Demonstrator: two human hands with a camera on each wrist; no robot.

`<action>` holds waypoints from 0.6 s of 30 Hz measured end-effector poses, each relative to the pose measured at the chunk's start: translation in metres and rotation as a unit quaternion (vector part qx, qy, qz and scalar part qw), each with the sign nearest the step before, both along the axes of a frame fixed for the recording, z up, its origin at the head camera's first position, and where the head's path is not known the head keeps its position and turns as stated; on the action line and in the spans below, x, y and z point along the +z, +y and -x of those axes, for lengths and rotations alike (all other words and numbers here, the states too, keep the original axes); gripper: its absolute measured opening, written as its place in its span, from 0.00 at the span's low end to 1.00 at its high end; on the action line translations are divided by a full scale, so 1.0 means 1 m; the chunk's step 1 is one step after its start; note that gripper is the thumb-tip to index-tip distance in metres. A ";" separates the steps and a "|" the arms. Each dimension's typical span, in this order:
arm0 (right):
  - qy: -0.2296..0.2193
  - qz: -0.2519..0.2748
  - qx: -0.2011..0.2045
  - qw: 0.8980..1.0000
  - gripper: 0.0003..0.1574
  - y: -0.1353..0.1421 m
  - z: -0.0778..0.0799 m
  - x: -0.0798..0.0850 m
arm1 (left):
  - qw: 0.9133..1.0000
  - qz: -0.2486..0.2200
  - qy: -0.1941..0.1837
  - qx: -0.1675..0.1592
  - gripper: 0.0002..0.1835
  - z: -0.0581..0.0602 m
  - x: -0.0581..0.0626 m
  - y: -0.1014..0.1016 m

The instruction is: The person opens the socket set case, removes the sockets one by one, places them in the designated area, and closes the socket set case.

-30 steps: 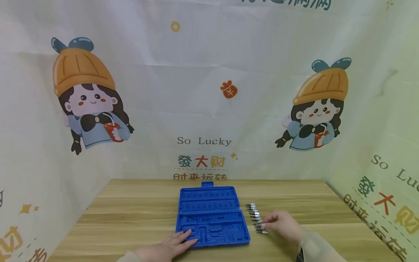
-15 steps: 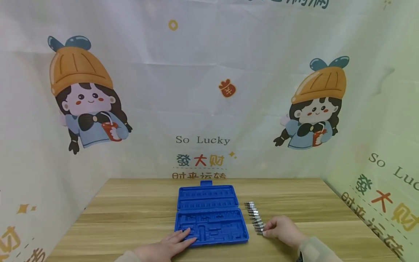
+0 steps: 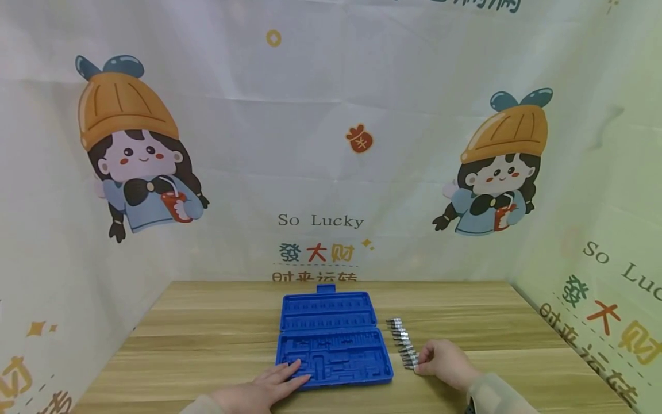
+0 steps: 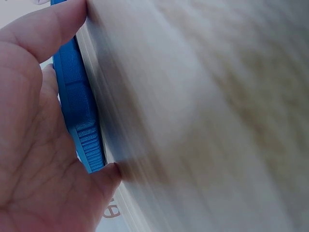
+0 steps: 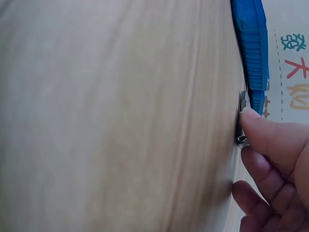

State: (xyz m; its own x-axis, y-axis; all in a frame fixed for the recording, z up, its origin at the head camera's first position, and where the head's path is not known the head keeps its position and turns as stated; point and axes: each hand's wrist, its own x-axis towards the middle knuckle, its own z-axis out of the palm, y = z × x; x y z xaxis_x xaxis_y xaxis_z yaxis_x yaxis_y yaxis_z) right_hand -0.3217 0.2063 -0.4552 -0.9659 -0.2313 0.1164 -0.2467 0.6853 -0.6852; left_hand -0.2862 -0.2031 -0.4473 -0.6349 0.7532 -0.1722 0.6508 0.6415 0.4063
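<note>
A blue plastic tool case [image 3: 331, 330] lies unfolded on the wooden table, its moulded slots facing up. My left hand [image 3: 266, 386] rests on its near left corner, fingers spread and straight; the left wrist view has the thumb beside the blue edge. Right of the case, several silver bit sockets [image 3: 405, 343] with dark tips lie in a slanting row. At the near end of this row my right hand [image 3: 445, 363] pinches a bit socket [image 5: 242, 141] between thumb and index finger, low over the table. The fingers partly cover it.
The wooden table [image 3: 207, 328] reaches back to a pale printed cloth [image 3: 320, 172] that hangs behind and on both sides. The case's latch tab [image 3: 326, 288] points toward the back cloth.
My right hand has moved slightly nearer to me along the row, down to its near end. The left hand keeps its place on the case. The head view has shifted a little.
</note>
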 end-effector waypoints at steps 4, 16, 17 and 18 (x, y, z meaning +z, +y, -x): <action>-0.002 0.005 -0.006 1.000 0.14 -0.001 0.000 0.000 | 1.000 0.002 -0.010 0.008 0.42 -0.001 0.002 0.000; -0.052 0.070 0.043 0.995 0.11 -0.012 0.015 0.020 | 1.000 0.006 -0.006 0.006 0.42 0.000 0.000 -0.001; -0.061 0.079 0.043 0.994 0.11 -0.016 0.018 0.025 | 1.000 0.006 -0.010 0.008 0.42 0.001 0.000 -0.001; -0.070 0.088 0.040 0.993 0.12 -0.022 0.021 0.029 | 1.000 0.006 -0.013 0.010 0.42 0.001 0.000 -0.001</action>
State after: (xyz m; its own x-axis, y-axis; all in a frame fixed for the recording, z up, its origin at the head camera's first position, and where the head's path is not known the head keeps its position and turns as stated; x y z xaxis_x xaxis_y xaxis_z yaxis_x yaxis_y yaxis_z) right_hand -0.3429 0.1844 -0.4262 -0.9550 -0.2954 0.0270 -0.1887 0.5345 -0.8238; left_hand -0.2869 -0.2043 -0.4470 -0.6448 0.7384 -0.1975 0.6270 0.6587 0.4160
